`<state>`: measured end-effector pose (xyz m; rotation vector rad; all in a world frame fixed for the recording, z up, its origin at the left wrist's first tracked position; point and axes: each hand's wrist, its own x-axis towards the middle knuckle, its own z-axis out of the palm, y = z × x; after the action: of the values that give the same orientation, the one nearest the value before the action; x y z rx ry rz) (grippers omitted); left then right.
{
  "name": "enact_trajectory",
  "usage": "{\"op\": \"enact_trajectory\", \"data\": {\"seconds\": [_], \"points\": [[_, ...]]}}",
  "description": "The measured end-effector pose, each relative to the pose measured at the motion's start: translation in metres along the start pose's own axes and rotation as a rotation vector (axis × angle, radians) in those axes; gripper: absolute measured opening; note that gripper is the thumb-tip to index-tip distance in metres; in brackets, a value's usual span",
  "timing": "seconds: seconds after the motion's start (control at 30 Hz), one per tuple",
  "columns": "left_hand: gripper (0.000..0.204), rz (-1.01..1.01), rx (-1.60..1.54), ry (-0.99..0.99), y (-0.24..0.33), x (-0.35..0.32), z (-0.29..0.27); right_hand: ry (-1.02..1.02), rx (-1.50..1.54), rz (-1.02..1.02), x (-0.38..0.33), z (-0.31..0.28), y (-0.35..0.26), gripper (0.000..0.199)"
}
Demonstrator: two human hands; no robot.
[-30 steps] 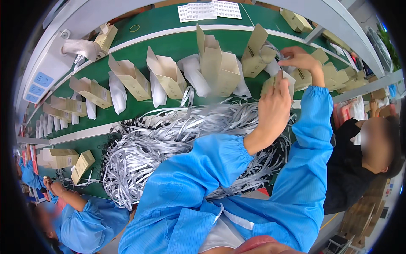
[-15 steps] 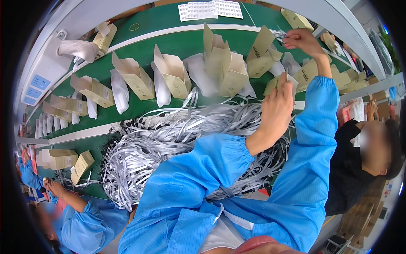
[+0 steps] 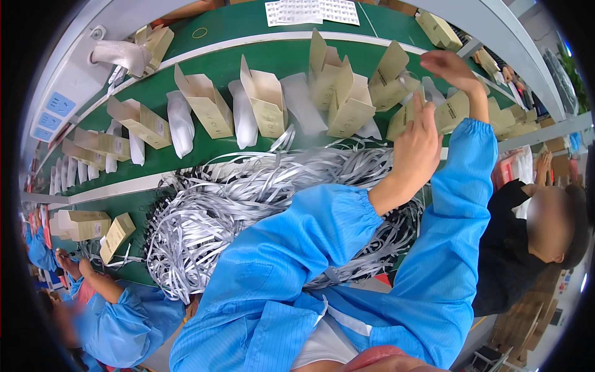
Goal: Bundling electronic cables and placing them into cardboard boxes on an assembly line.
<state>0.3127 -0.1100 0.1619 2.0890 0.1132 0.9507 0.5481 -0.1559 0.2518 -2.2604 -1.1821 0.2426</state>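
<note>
My left hand (image 3: 419, 146) is at a small beige cardboard box (image 3: 398, 124) on the green belt, its fingers closed at the box's upper edge. Beyond it, my right hand (image 3: 451, 67) hovers over the row with fingers stretched out and nothing visible in them. Just left of the right hand stands an open beige box (image 3: 385, 87) with its flap raised; a thin pale strap shows at its opening. In front of me lies a large heap of grey-white lanyards (image 3: 204, 239) with black ends.
Open boxes (image 3: 263, 102) and white wrapped items (image 3: 180, 124) alternate along the belt. A printed sheet (image 3: 310, 12) lies on the far surface. A co-worker in blue (image 3: 133, 322) sits at the left; a person in black (image 3: 511, 248) is at the right.
The strap my right hand held is out of its fingers, which have opened out. The boxes and wrapped items at the middle belt have shifted slightly right in view.
</note>
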Motion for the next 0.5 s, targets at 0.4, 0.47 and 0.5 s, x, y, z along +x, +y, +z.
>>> {"op": "enact_trajectory", "data": {"seconds": [0.4,0.47,0.5], "points": [[0.028,0.087,0.452,-0.745,0.008,-0.066,-0.165,0.170,0.206,0.068,-0.169,0.090,-0.124,0.023],[0.028,0.051,0.467,-1.017,0.017,-0.070,-0.192,0.024,0.110,-0.029,-0.156,0.133,-0.119,0.024],[0.028,0.039,0.473,-1.135,0.020,-0.068,-0.200,-0.028,0.120,-0.108,-0.143,0.153,-0.114,0.025]]}}
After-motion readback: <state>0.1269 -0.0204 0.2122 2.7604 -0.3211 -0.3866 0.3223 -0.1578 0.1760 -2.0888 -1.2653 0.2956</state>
